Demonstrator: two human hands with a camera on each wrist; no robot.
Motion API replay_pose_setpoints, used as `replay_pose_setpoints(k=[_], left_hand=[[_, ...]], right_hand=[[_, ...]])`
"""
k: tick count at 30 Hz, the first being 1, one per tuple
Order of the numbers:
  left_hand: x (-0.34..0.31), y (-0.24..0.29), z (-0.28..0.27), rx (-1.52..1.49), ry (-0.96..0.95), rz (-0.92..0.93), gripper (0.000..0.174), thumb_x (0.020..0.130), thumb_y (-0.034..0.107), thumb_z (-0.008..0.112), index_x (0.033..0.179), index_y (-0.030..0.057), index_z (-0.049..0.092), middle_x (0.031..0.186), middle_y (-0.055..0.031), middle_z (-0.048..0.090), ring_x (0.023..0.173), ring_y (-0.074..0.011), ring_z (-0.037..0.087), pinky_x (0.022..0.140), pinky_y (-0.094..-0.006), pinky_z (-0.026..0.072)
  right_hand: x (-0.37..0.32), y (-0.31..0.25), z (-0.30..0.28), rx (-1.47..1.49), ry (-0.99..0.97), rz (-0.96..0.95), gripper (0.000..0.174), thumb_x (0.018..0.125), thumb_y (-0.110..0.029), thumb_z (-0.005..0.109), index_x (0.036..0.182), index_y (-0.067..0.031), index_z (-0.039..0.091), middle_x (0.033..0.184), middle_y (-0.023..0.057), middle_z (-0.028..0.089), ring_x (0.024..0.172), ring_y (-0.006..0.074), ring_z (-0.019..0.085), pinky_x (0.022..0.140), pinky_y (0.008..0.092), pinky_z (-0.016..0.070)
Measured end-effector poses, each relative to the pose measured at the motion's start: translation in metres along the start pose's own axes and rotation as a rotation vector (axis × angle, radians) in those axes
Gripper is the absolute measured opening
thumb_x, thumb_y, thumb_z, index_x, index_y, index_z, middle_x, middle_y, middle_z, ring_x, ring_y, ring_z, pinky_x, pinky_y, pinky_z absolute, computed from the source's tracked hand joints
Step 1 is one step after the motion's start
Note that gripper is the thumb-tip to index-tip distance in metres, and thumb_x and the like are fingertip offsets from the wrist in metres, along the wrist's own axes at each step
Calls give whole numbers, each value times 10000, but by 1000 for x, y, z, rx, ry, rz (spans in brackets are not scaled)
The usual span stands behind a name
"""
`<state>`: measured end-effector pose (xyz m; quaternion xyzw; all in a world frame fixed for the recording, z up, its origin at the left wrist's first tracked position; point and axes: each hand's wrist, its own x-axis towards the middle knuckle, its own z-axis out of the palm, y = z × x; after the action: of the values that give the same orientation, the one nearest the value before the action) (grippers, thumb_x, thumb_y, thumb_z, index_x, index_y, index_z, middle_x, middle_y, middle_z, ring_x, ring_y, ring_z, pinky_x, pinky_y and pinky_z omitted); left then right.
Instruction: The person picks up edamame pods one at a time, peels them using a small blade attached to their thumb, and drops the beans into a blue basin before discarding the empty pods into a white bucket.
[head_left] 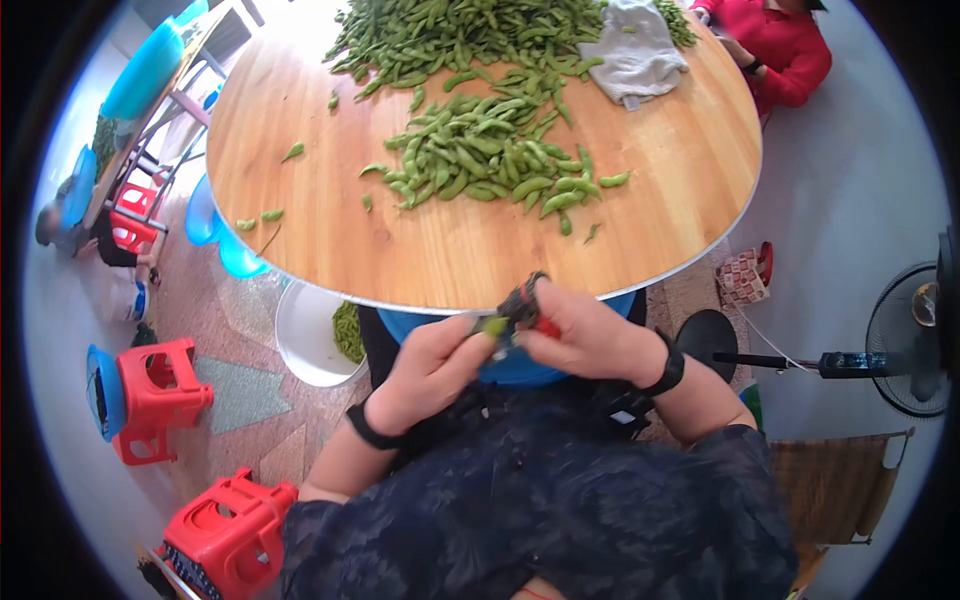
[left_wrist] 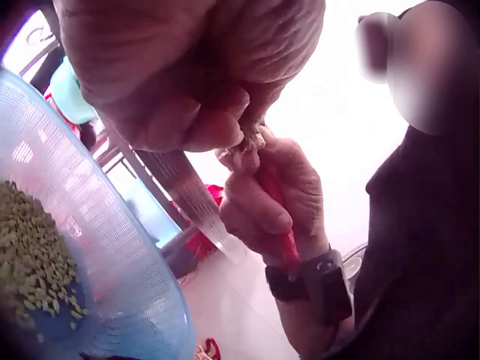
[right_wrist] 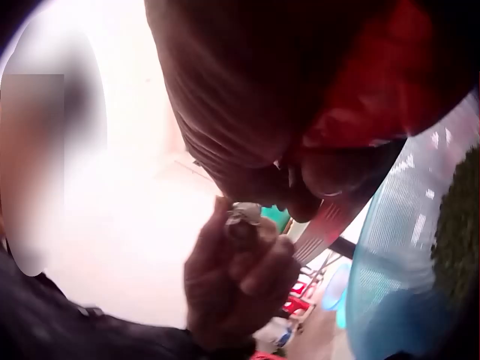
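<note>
Near the round table's front edge, my left hand [head_left: 425,365] pinches a small green piece [head_left: 493,326], perhaps a pod, between thumb and fingers. My right hand [head_left: 597,335] curls round a dark and red object [head_left: 522,300] that nearly meets it; its exact shape is unclear. In the left wrist view, my right hand [left_wrist: 274,199] grips something red [left_wrist: 289,247] beside my left hand [left_wrist: 180,75]. The right wrist view shows my left hand [right_wrist: 236,285] with a pale, blurred piece [right_wrist: 244,214] at its fingertips, below my right hand [right_wrist: 247,97].
Green pods [head_left: 470,150] are heaped on the wooden table [head_left: 310,220], with a grey cloth [head_left: 635,55] beside them. A blue basket [left_wrist: 135,232] holding beans is below my hands. A white basin [head_left: 300,335] stands left, red stools [head_left: 225,530] further left, a fan [head_left: 905,340] right.
</note>
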<state>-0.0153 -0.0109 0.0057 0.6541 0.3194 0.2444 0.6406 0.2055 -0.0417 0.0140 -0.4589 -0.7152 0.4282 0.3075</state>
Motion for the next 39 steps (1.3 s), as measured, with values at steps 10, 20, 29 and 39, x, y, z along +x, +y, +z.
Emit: replay_pose_setpoints(k=[10, 20, 29, 39], left_hand=[[-100, -67, -121, 862, 754, -211, 408, 842, 54, 588, 1239, -17, 522, 716, -70, 524, 626, -157, 533, 606, -287, 446], [-66, -25, -68, 187, 469, -95, 188, 933, 73, 545, 1073, -17, 633, 873, -41, 645, 777, -88, 586, 698, -231, 473], [24, -3, 25, -441, 52, -15, 329, 1023, 155, 415, 1297, -8, 496, 1142, -100, 610, 996, -139, 598, 867, -288, 487], [16, 0, 8, -575, 188, -108, 205, 1026, 215, 440, 1058, 59, 569, 777, 27, 510, 654, -72, 458, 597, -194, 358]], right_hand=[[-2, -2, -65, -509, 397, 137, 189, 866, -128, 585, 1018, -31, 527, 781, 188, 597, 731, 386, 613, 637, 438, 490], [31, 25, -88, -710, 522, 56, 223, 851, -134, 592, 983, -1, 472, 782, 202, 612, 713, 396, 618, 620, 461, 497], [7, -21, 3, -599, 409, -200, 458, 805, -101, 652, 1233, -9, 519, 733, 144, 604, 600, 306, 628, 501, 377, 499], [9, -11, -7, -131, 407, -170, 154, 853, -57, 565, 988, 9, 529, 632, 113, 550, 474, 245, 545, 464, 313, 458]])
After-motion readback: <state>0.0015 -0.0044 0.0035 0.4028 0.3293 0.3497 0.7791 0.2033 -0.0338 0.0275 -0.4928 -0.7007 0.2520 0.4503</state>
